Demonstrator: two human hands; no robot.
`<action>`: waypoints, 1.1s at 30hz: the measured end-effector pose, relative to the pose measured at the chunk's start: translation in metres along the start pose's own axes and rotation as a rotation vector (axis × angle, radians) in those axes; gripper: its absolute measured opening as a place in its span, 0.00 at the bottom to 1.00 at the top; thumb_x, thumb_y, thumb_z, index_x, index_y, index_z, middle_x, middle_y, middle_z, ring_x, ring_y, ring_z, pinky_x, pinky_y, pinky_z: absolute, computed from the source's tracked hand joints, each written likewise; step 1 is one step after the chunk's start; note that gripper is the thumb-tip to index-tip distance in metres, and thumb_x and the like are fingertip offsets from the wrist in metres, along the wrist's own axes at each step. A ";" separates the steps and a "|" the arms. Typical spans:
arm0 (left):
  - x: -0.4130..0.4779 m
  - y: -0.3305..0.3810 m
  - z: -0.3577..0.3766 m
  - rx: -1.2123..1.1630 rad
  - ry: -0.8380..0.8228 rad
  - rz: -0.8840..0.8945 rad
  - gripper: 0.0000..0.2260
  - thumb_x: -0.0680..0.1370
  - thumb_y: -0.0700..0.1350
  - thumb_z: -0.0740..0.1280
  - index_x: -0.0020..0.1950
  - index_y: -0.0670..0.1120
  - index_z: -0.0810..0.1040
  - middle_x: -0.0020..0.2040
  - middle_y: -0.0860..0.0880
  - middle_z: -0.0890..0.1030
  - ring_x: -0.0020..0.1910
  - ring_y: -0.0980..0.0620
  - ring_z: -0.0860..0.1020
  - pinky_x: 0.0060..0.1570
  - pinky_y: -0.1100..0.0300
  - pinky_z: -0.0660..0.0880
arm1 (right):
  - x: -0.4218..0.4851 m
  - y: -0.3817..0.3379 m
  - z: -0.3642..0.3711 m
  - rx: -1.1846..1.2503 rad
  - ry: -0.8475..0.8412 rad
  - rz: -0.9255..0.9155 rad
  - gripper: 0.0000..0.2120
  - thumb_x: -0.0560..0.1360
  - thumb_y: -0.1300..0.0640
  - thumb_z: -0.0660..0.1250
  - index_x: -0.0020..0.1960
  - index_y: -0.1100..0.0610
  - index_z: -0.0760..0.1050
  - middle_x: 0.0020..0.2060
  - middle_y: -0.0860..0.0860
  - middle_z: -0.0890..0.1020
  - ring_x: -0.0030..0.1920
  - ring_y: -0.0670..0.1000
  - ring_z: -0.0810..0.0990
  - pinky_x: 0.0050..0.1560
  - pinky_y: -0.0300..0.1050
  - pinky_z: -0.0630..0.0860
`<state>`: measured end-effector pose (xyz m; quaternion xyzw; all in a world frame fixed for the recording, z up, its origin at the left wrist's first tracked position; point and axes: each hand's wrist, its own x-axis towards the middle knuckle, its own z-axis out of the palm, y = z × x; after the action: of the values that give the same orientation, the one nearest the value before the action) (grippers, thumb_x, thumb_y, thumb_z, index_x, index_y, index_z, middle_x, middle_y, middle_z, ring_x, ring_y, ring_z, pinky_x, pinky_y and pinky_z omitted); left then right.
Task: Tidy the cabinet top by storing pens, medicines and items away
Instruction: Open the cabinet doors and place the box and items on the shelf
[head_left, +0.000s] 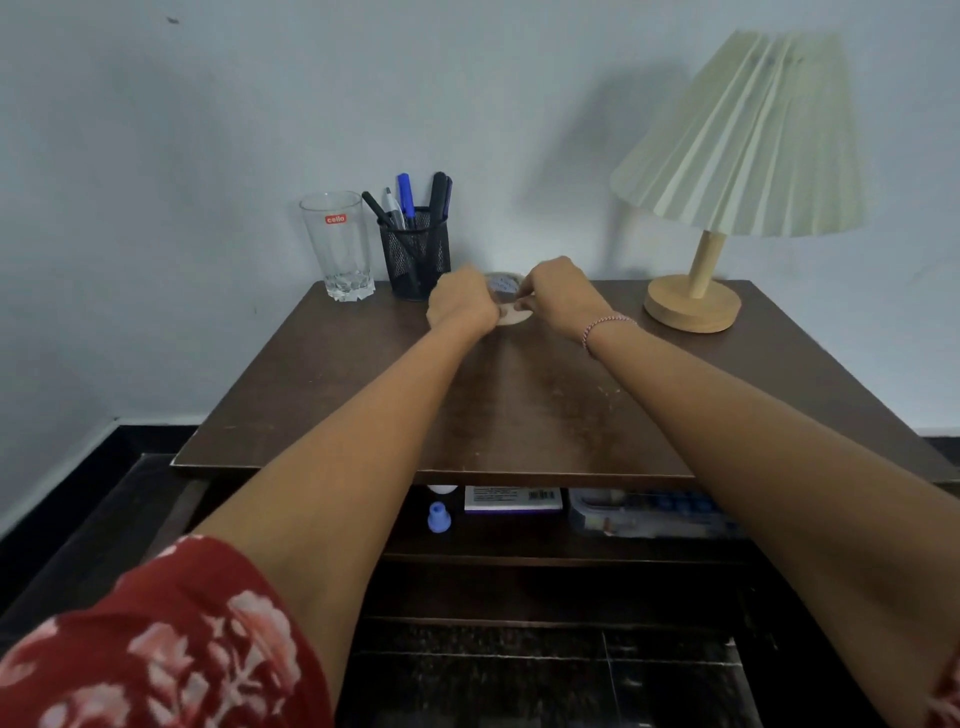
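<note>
Nearest, a red sleeve (171, 644) with a pale flower print covers the left upper arm at 7 o'clock. Past it, an open shelf (519, 545) under the top carries a small blue cap (439, 517), a flat box (513, 500) bearing a barcode whose print is too small to read, lying with its long axis left to right, and a clear case (649, 512) of blue items, partly hidden by the right arm. Two bare forearms reach over the dark brown surface (519, 405) toward 12 o'clock; the right wrist wears one red-and-white thread band (605, 326). The left hand (460, 306) and right hand (558, 299) meet near the back edge, fingers curled in narrow pinches on a small round container (503, 288) that sits on a tan disc (514, 316); writing on its top is blurred. Just beyond, at 11 o'clock, a black mesh pen holder (414, 254) stands upright with about five pens (405, 195) pointing up, some leaning left. Beside it on the left stands one clear glass (340, 244) with a red label reading "cello". At 1 o'clock stands one lamp (727, 171) with a pleated cream shade and round wooden base.
</note>
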<state>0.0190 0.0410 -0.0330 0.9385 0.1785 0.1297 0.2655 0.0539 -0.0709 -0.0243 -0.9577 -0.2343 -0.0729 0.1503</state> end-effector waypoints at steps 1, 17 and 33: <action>-0.005 -0.001 -0.001 -0.027 -0.010 -0.014 0.17 0.72 0.49 0.73 0.59 0.45 0.80 0.59 0.44 0.80 0.58 0.46 0.78 0.58 0.55 0.75 | -0.007 -0.001 -0.002 0.008 0.003 -0.006 0.14 0.77 0.55 0.65 0.58 0.62 0.80 0.54 0.60 0.82 0.56 0.57 0.78 0.58 0.47 0.74; -0.123 -0.014 -0.027 -0.568 0.041 -0.333 0.09 0.73 0.40 0.71 0.52 0.48 0.83 0.58 0.48 0.81 0.54 0.51 0.78 0.50 0.62 0.74 | -0.123 -0.033 -0.008 0.421 0.118 0.339 0.17 0.72 0.57 0.72 0.60 0.58 0.76 0.55 0.57 0.81 0.57 0.55 0.79 0.57 0.43 0.73; -0.196 -0.028 -0.054 -1.030 0.025 -0.639 0.05 0.74 0.32 0.68 0.48 0.39 0.80 0.52 0.38 0.81 0.45 0.45 0.80 0.50 0.55 0.79 | -0.192 -0.042 -0.016 1.115 0.047 0.649 0.17 0.68 0.68 0.73 0.55 0.60 0.76 0.57 0.61 0.79 0.55 0.57 0.81 0.59 0.52 0.78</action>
<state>-0.1838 0.0079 -0.0328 0.5879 0.3688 0.1244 0.7092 -0.1362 -0.1228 -0.0389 -0.7561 0.0681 0.0878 0.6449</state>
